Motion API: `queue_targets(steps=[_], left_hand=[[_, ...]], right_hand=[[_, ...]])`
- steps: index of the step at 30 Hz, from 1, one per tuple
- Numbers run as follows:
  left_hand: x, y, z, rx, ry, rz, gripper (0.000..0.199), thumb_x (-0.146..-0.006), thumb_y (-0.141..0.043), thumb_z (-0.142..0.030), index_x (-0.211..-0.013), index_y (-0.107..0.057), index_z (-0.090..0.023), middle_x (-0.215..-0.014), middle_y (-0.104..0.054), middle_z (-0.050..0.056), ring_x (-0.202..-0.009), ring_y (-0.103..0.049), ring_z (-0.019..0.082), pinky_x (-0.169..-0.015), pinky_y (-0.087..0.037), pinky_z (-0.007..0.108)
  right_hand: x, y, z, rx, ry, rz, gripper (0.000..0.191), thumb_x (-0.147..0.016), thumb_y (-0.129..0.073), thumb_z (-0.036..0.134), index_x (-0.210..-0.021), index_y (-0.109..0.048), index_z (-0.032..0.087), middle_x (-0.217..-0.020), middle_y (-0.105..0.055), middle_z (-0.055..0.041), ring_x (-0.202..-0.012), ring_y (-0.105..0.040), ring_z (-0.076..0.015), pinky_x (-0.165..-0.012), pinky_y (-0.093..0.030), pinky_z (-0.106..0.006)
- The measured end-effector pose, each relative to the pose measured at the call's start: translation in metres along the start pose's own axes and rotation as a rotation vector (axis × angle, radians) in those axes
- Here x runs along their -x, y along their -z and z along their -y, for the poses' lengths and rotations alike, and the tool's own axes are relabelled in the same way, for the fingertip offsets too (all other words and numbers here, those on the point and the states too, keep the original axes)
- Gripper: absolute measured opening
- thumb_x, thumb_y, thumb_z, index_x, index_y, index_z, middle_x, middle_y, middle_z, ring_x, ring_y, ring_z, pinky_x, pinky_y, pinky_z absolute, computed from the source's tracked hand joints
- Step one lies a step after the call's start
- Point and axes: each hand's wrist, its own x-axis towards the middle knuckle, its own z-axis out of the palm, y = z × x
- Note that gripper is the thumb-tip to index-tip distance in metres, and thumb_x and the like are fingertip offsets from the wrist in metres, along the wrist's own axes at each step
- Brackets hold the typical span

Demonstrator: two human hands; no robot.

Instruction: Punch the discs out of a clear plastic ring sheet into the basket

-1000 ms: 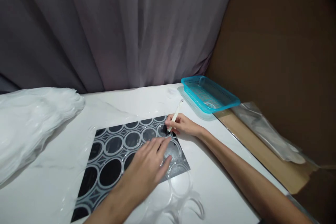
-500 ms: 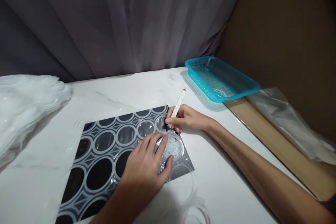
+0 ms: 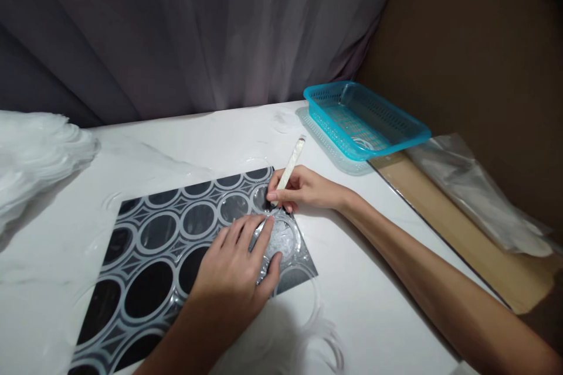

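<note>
Your right hand (image 3: 303, 186) rests on its outer edge, thumb and fingers pinched around a slim pen-like tool (image 3: 290, 165), its top leaning up and away to the right. Whether the tip touches is too small to tell. Your left hand (image 3: 235, 263) lies palm down just below and left of that grip, fingers together, thumb spread, grasping nothing.

Beneath both hands is a dark rectangular sheet (image 3: 149, 290) patterned with rows of pale-ringed black circles; your pinch sits at its far right corner. Clear, glossy film (image 3: 281, 237) covers it, crinkled beside your left fingertips and spilling nearer you onto the smooth white table (image 3: 369, 281). Beyond the grip to the right stands a translucent blue perforated basket (image 3: 387, 150); well left is a heap of thin, ruffled white sheets (image 3: 39, 158).

Compared with a second ago, the film by your left index finger looks more crinkled, while the right-hand pinch is unchanged.
</note>
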Motion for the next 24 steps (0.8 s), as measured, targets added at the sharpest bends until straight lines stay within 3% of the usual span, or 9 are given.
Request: queue_targets(steps=[3,6,9,12,16,21,24], left_hand=[[0.0,0.0,0.0,-0.017,-0.011,0.009,0.042,-0.099,-0.056,-0.026,-0.137,-0.062,-0.008,-0.122,-0.07,0.017,-0.112,-0.064,0.033,-0.09,-0.055,0.048],[0.0,0.0,0.0,-0.035,-0.027,0.0,0.043,-0.099,-0.056,-0.027,-0.136,-0.063,-0.007,-0.117,-0.071,0.018,-0.109,-0.065,0.033,-0.088,-0.055,0.049],[0.001,0.0,0.0,-0.04,-0.037,-0.006,0.041,-0.099,-0.056,-0.026,-0.134,-0.065,-0.005,-0.115,-0.072,0.019,-0.106,-0.065,0.035,-0.088,-0.054,0.05],[0.001,-0.001,0.0,-0.034,-0.04,-0.008,0.039,-0.099,-0.056,-0.025,-0.13,-0.068,-0.004,-0.115,-0.072,0.019,-0.105,-0.065,0.035,-0.087,-0.054,0.05],[0.0,-0.001,0.0,-0.014,-0.033,-0.002,0.035,-0.099,-0.057,-0.026,-0.124,-0.071,-0.005,-0.115,-0.072,0.018,-0.104,-0.064,0.035,-0.086,-0.054,0.049],[0.0,0.0,0.0,-0.001,-0.005,0.006,0.04,-0.1,-0.056,-0.026,-0.133,-0.066,-0.007,-0.117,-0.072,0.016,-0.106,-0.064,0.033,-0.087,-0.055,0.049],[0.001,0.001,-0.001,0.013,-0.006,0.01,0.044,-0.1,-0.055,-0.026,-0.139,-0.062,-0.009,-0.12,-0.073,0.015,-0.108,-0.064,0.032,-0.089,-0.054,0.048]], right_hand=[[0.005,-0.002,0.004,0.095,0.036,-0.012,0.028,-0.097,-0.076,0.04,-0.099,-0.073,0.012,-0.081,-0.067,-0.0024,-0.063,-0.062,-0.0116,-0.054,-0.051,-0.02],[0.015,-0.008,0.016,0.322,0.182,-0.022,0.019,-0.103,-0.069,0.032,-0.104,-0.077,0.014,-0.102,-0.069,-0.0078,-0.088,-0.068,-0.0167,-0.076,-0.059,-0.027],[0.027,-0.018,0.028,0.603,0.287,0.01,0.019,-0.107,-0.061,0.024,-0.115,-0.077,0.017,-0.127,-0.067,-0.0112,-0.11,-0.067,-0.0199,-0.098,-0.056,-0.035],[0.037,-0.027,0.03,0.862,0.307,0.024,0.024,-0.109,-0.058,0.022,-0.128,-0.072,0.019,-0.134,-0.065,-0.0121,-0.115,-0.068,-0.022,-0.098,-0.057,-0.037],[0.042,-0.035,0.02,1.125,0.373,0.006,0.031,-0.11,-0.052,0.016,-0.138,-0.065,0.015,-0.127,-0.07,-0.0166,-0.116,-0.069,-0.0286,-0.088,-0.06,-0.042],[0.036,-0.034,0.013,1.027,0.39,-0.161,0.035,-0.11,-0.053,0.02,-0.143,-0.063,0.018,-0.135,-0.068,-0.0156,-0.115,-0.07,-0.0279,-0.091,-0.06,-0.044],[0.023,-0.027,0.016,0.839,0.422,-0.439,0.03,-0.108,-0.057,0.023,-0.136,-0.068,0.022,-0.133,-0.069,-0.0106,-0.116,-0.068,-0.0252,-0.099,-0.057,-0.043]])
